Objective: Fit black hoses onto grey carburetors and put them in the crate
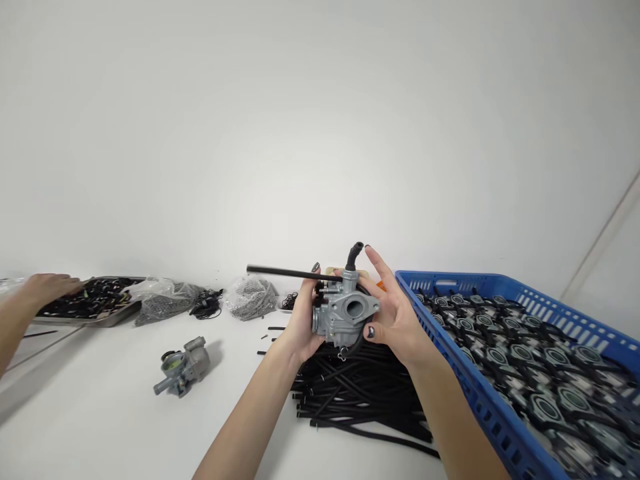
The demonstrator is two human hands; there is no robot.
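Observation:
Between my two hands, above the table, is a grey metal carburetor (340,317) with its round bore facing me. A black rubber boot (355,256) tops it, and a thin black tube (290,272) sticks out to the left. My left hand (300,320) grips its left side, the thumb up. My right hand (395,313) holds the right side with the thumb at the flange, while the index finger stretches up near the boot. Below them lies a pile of black hoses (357,393), partly hidden by my hands. A second carburetor (183,365) rests on the table at left.
A blue crate (467,393) filled with many carburetors stands at right. Along the wall are bags of small parts (253,298), (170,300) and a metal tray (117,317) of black pieces. Another person's hand (53,290) reaches to that tray.

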